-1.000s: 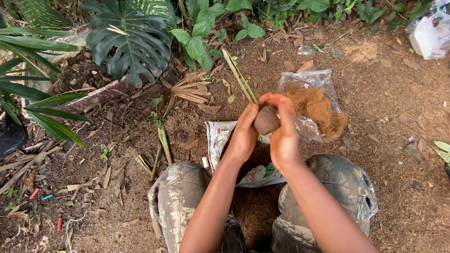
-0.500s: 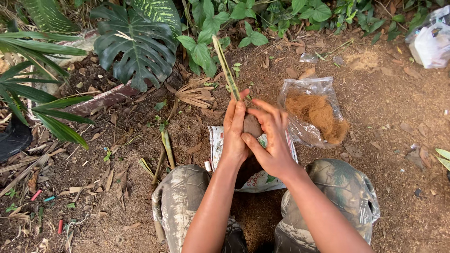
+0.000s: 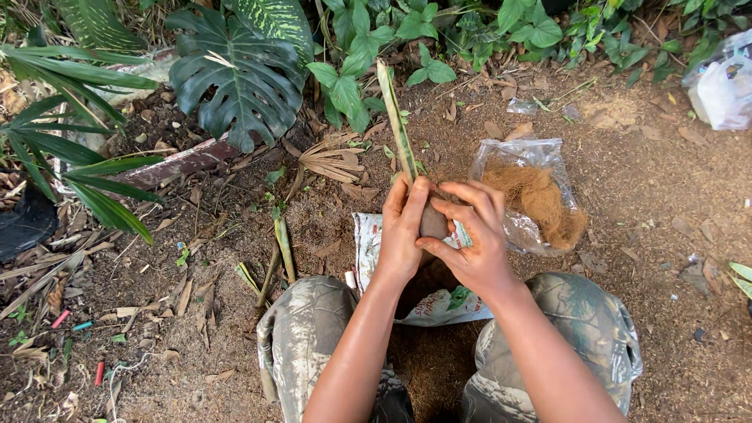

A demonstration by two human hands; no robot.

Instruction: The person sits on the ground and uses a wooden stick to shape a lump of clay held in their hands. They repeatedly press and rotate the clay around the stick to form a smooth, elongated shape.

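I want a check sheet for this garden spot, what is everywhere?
Surface: bare soil with dry leaves.
Job's things: brown lump at the base of a green stalk, pressed between both hands.
Clutter: clear bag of brown fibre; printed bag on the ground; white bag; cut stems.
Grips: left hand and right hand wrapped around the lump.
Cables: nothing seen.
Surroundings: big split leaf, green plants, camouflage trousers.
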